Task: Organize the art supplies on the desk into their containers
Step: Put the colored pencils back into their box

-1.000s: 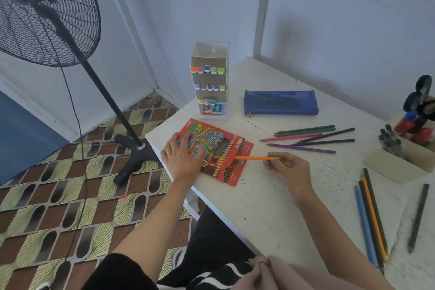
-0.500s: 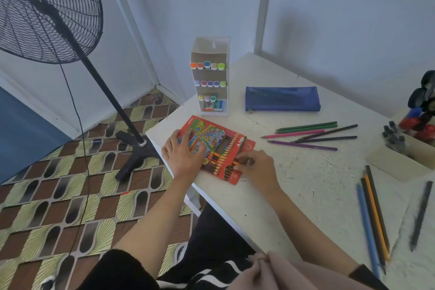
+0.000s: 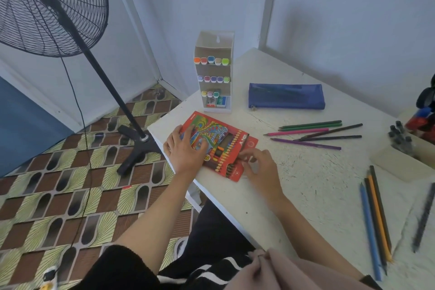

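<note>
Far left, a black standing fan (image 3: 50, 4) stands on the patterned floor (image 3: 58, 195), off the desk. Moving in, the left hand (image 3: 184, 152) lies on the near-left corner of the white desk (image 3: 306, 186), fingers spread flat and pressing down on the cover of the red pencil box (image 3: 220, 139). The box lies flat, its open end toward the right, with an orange pencil tip showing in its window. Behind it, a white marker rack (image 3: 215, 73) stands upright with coloured caps in three rows.

Now the right hand (image 3: 260, 168): it sits at the box's open end, fingers bent and touching the flap there. Whether they pinch a pencil or only the card, I cannot tell.

Further right, a blue zip pouch (image 3: 286, 96) lies near the wall. In front of it, a loose fan of pencils (image 3: 313, 135), green, pink, purple and dark, rests on the desk, well apart from the box. Near the front right edge lies a second bunch of pencils (image 3: 376, 219), blue, orange and dark, side by side. Beyond them, a cardboard tray (image 3: 397, 168) holds black pens, and a lone dark pencil (image 3: 423, 216) lies at the far right.
</note>
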